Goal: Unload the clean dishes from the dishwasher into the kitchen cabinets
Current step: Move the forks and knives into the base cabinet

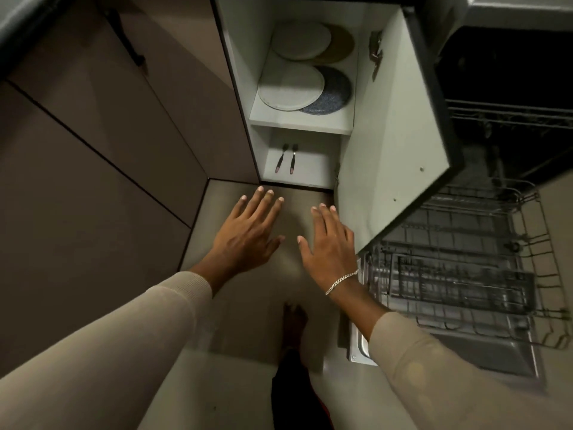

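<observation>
Four plates [291, 86] are sitting in the cabinet [310, 122], and we are judging the rack [465, 283] right of it emptied. Our left hand [248, 234] and right hand [331, 246] are hovering before it, fingers [263, 204] spread.

rack [465, 283] corner behind door [393, 135], seemingly blurred
</observation>
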